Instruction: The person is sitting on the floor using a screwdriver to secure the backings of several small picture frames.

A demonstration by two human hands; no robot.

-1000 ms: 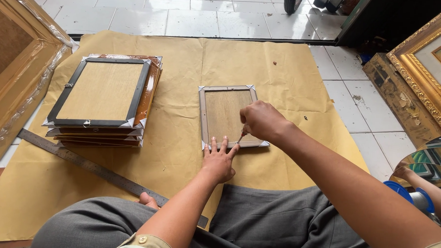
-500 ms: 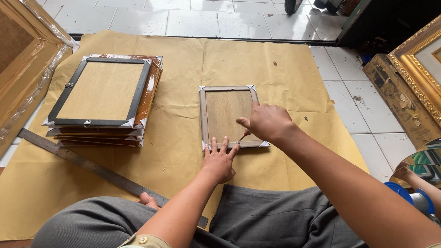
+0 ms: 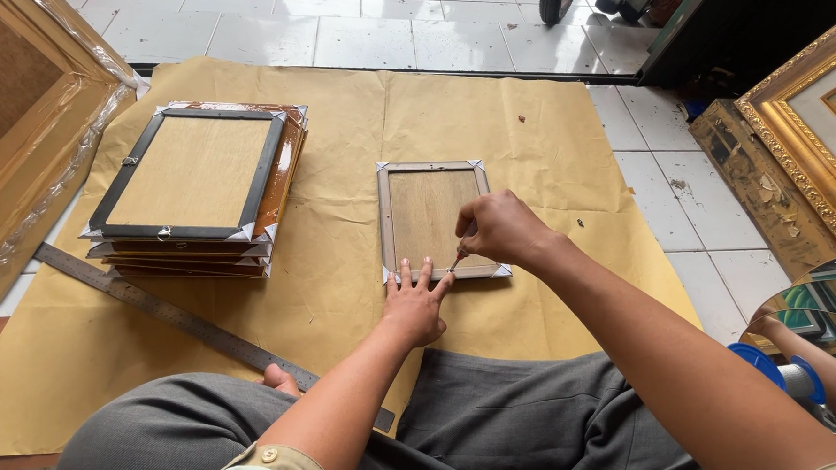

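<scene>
Brown paper (image 3: 356, 106) covers the floor in the head view, and on it lies your small frame (image 3: 433, 220), face down, its board back up. Your right hand (image 3: 502, 229) has a closed grip on a thin tool with a red tip (image 3: 458, 260), set at the frame's near edge. Your left hand (image 3: 414, 306) lies flat, fingers spread, touching that same near rail. Left of the frame, well apart, sits a stack of frames (image 3: 195, 193); nearer you than the stack, a steel ruler (image 3: 173, 316) runs slantwise. Bare paper lies open beyond the frame and to its right, up to the white tiles (image 3: 665, 187).
</scene>
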